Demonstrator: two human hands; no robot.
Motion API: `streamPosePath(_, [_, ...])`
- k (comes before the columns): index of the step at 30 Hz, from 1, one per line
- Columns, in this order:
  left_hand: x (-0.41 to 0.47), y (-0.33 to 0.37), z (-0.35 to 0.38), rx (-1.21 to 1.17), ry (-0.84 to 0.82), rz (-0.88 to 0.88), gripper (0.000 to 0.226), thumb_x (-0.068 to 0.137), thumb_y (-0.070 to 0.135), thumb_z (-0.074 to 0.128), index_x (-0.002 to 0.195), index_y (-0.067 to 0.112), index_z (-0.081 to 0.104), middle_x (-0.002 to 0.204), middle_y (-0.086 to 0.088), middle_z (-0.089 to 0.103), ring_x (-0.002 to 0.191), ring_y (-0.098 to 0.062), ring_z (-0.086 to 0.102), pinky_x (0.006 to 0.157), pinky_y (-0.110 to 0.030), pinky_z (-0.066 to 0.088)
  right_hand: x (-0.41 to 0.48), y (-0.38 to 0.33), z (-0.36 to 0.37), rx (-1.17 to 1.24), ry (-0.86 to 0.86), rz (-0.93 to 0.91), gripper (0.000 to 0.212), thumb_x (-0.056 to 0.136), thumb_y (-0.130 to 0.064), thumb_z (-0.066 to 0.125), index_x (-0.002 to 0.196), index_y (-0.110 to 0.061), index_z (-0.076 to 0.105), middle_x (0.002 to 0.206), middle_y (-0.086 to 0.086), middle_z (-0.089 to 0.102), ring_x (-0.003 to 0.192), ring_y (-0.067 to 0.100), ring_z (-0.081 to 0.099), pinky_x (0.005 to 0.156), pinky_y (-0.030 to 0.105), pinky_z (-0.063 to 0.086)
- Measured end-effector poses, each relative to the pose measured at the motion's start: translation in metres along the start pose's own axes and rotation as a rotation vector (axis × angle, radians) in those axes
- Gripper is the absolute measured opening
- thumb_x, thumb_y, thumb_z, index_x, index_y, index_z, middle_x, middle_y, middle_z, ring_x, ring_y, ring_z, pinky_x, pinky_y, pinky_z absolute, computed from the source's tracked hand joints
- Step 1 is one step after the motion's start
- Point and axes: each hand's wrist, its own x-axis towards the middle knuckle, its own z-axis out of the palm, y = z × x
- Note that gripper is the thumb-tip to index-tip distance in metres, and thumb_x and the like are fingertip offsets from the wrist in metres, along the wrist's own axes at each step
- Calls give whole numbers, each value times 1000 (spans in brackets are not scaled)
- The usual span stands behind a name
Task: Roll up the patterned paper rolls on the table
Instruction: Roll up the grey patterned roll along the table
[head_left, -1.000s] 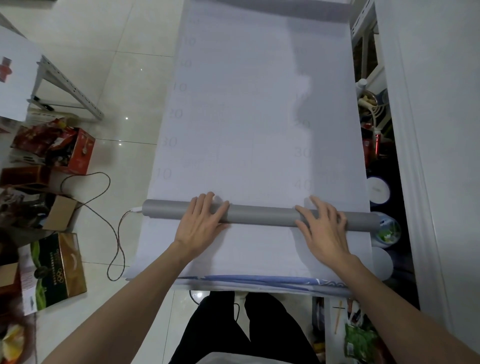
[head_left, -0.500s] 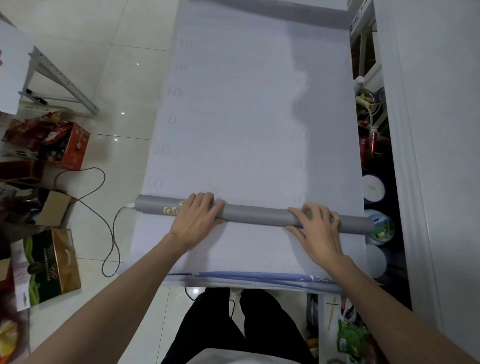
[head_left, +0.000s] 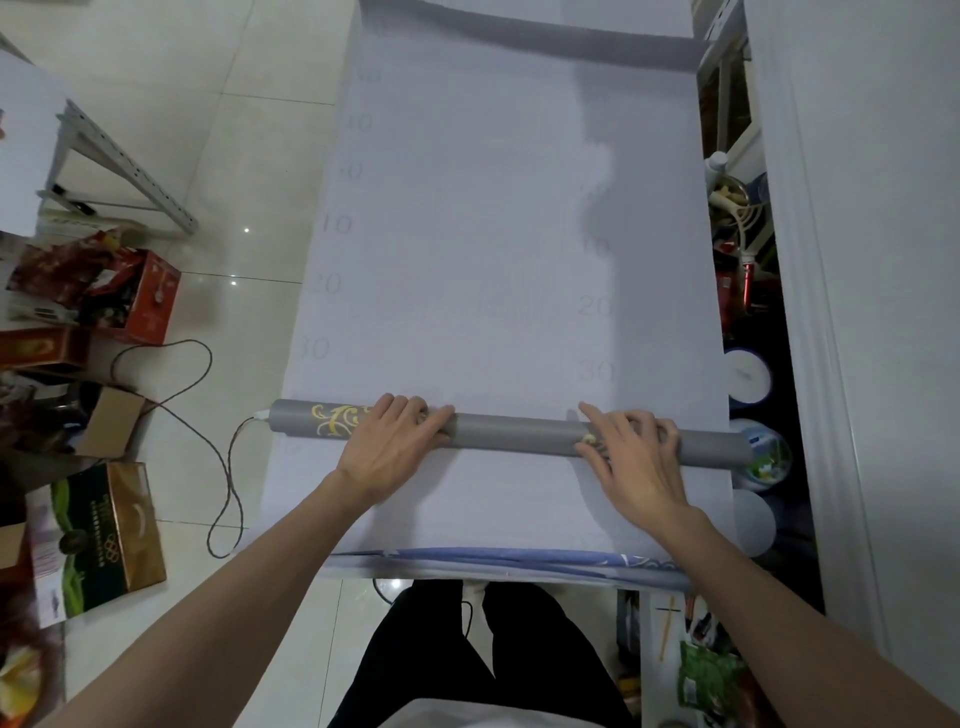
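Left hand, right hand — fingers extended — press paper roll.

Worn on the head, above the near end of the pale sheet. Faces forward and steeply down, almost plumb. Wide-angle: bows straight edges outward near the borders. Sits near enough to take in both forearms from the bottom corners, with the left hand toward 7 o'clock of centre and the right hand toward 5 o'clock, both on the grey roll just below centre. Follows the sheet away to 12 o'clock. Catches tiled floor and cardboard boxes from 8 to 11 o'clock, a white wall at 3 o'clock, dark trousers at 6 o'clock.
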Motion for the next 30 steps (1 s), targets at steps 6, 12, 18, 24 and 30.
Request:
streamPosePath(6, [-1, 3, 0, 17, 20, -8, 47, 90, 46, 66, 123, 14, 57, 107, -15, 54, 88, -32, 51, 79, -43, 46, -1, 2, 4, 1, 1, -16, 55, 86, -59, 61, 136, -36, 54, 123, 3, 51, 112, 29, 48, 92, 46, 31])
streamPosePath(12, [5, 3, -3, -14, 5, 1, 37, 104, 39, 34, 127, 16, 51, 105, -11, 59, 85, -30, 55, 83, -41, 46, 7, 3, -3, 27, 14, -11, 44, 98, -55, 33, 129, -33, 56, 122, -8, 61, 113, 24, 49, 92, 44, 30])
streamPosePath(18, [8, 11, -3, 36, -38, -94, 50, 93, 53, 58, 124, 14, 56, 102, -13, 53, 82, -30, 49, 78, -41, 43, 9, 1, -1, -12, -22, -20, 52, 87, -56, 60, 133, -32, 56, 125, 4, 53, 113, 30, 49, 93, 46, 31])
streamPosePath(24, [-2, 10, 6, -3, -7, -52, 40, 102, 45, 37, 123, 13, 50, 112, -11, 56, 91, -29, 51, 94, -43, 43, 6, 3, 2, 118, 37, -9, 37, 95, -53, 46, 125, -33, 54, 119, -8, 60, 114, 19, 43, 94, 43, 28])
streamPosePath(30, [-3, 13, 5, 42, 20, -108, 44, 94, 48, 58, 117, 11, 57, 104, -14, 52, 85, -31, 47, 81, -44, 44, 3, 2, 7, 58, 37, -18, 47, 87, -60, 57, 126, -35, 57, 122, -3, 48, 111, 26, 45, 92, 44, 29])
